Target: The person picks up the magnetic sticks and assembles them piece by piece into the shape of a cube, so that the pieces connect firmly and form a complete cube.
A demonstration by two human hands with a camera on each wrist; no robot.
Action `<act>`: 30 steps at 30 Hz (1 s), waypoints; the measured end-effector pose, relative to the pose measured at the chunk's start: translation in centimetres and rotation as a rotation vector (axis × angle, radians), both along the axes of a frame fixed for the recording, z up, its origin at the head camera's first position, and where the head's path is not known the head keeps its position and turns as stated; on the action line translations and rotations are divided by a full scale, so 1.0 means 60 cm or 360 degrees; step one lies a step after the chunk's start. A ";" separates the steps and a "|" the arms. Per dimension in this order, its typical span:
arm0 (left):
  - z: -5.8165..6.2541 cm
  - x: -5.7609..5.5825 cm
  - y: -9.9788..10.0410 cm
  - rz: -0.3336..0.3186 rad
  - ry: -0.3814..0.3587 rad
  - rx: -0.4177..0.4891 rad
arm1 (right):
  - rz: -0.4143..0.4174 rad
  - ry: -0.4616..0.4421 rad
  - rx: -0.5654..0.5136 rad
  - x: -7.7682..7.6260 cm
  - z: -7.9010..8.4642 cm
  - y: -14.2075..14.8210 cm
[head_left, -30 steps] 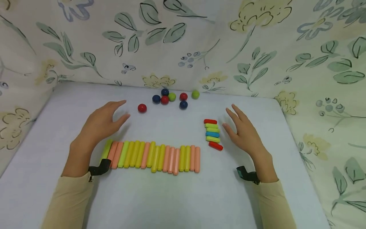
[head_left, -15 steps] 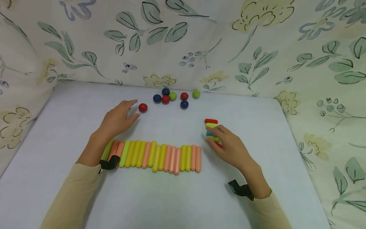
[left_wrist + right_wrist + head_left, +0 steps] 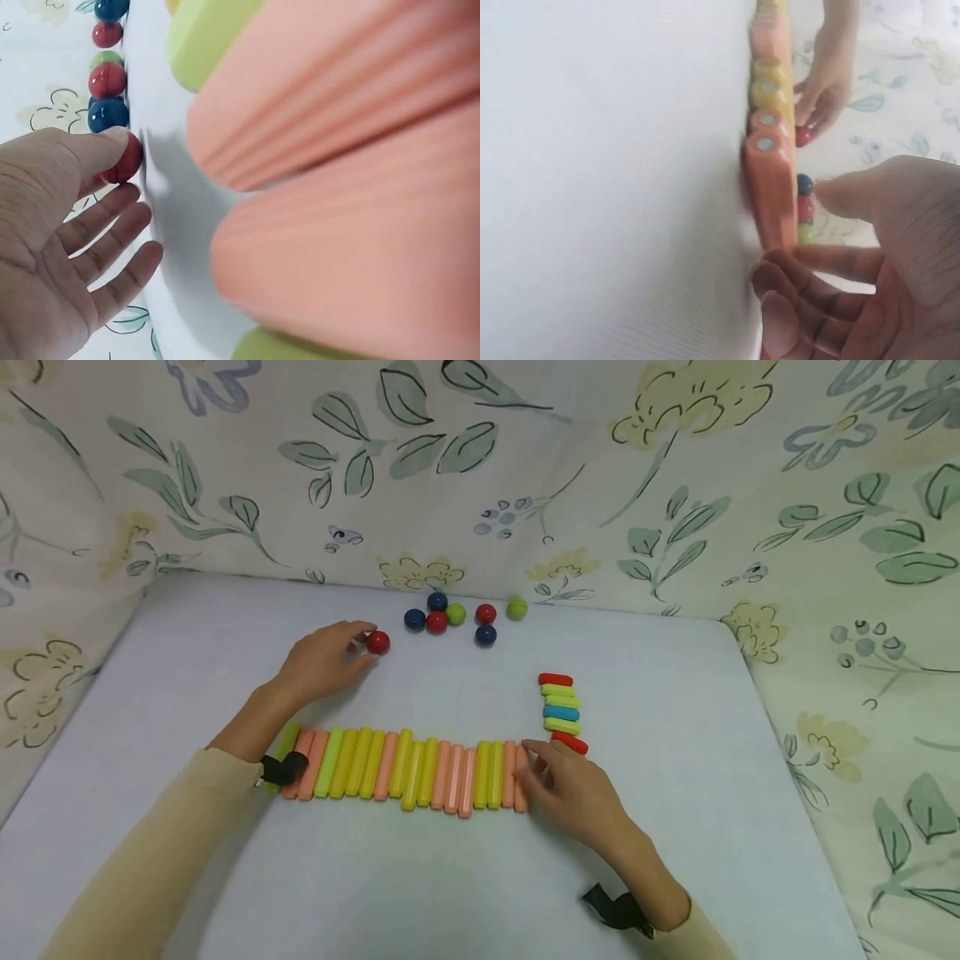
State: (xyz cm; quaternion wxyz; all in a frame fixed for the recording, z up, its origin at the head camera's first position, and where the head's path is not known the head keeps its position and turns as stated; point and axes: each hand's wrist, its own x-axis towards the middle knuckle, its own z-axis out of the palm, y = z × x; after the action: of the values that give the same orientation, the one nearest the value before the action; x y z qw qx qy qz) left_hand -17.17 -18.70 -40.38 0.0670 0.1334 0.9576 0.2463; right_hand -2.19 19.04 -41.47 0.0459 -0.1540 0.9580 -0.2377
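Observation:
My left hand (image 3: 324,662) reaches in at the left, thumb and forefinger on either side of a shiny red ball (image 3: 378,642). In the left wrist view the thumb (image 3: 101,152) lies over this ball, while the other fingers spread loosely. A row of orange, yellow and green sticks (image 3: 416,772) lies side by side on the table. My right hand (image 3: 581,797) is at the row's right end, its fingertips by the far end of the last orange stick (image 3: 771,180), which has a silver disc in its near end. The right thumb is held apart from that stick.
Behind the row, several red, blue and green balls (image 3: 437,622) lie near the patterned cloth (image 3: 570,485). A column of short sticks (image 3: 561,713), red, green and blue, lies beyond my right hand. All rest on the white table (image 3: 675,693).
My left hand has moved right, onto the red ball. My right hand has swung left and toward me, passing over the short sticks to the end of the long row.

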 end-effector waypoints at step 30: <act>0.008 -0.043 0.035 -0.0164 -0.0008 0.0034 | -0.0161 -0.0147 -0.0414 -0.018 0.005 -0.004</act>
State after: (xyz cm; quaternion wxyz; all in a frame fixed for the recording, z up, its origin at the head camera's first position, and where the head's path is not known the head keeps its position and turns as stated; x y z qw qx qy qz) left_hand -19.74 -16.59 -39.88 0.0806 0.1827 0.9466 0.2530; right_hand -3.24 18.81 -41.17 0.0576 -0.0989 0.9225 -0.3687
